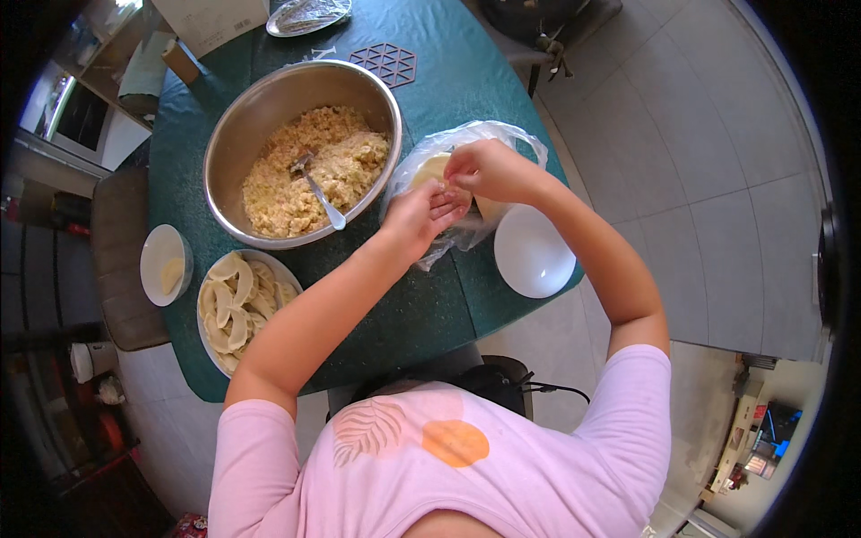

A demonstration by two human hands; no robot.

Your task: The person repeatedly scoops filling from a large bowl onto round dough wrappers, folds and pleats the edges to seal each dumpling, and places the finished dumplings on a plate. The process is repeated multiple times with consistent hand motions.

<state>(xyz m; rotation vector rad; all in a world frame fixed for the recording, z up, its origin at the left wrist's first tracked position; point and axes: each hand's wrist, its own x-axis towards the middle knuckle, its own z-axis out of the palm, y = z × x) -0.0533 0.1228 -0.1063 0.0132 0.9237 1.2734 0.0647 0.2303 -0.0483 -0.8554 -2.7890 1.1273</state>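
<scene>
My left hand [425,215] is turned palm up with its fingers stretched out, at the near side of a clear plastic bag [525,136]. Pale round dough wrappers [432,169] show inside the bag, partly hidden by my hands. Just above the left fingertips, my right hand [491,170] is pinched closed; whatever lies between its fingers is too small to make out. To the left stands a large steel bowl [217,170] of minced filling [291,184], with a metal spoon [321,199] leaning in it. Folded dumplings [240,300] are heaped on a white plate [204,327] beside my left forearm.
A white bowl [535,253] sits near the right table edge, close to my right forearm. Another white bowl [154,260] with something pale inside is at the left edge. Farther back on the green tablecloth [448,54] lie a brown trivet [384,65] and a plastic-covered dish [308,15].
</scene>
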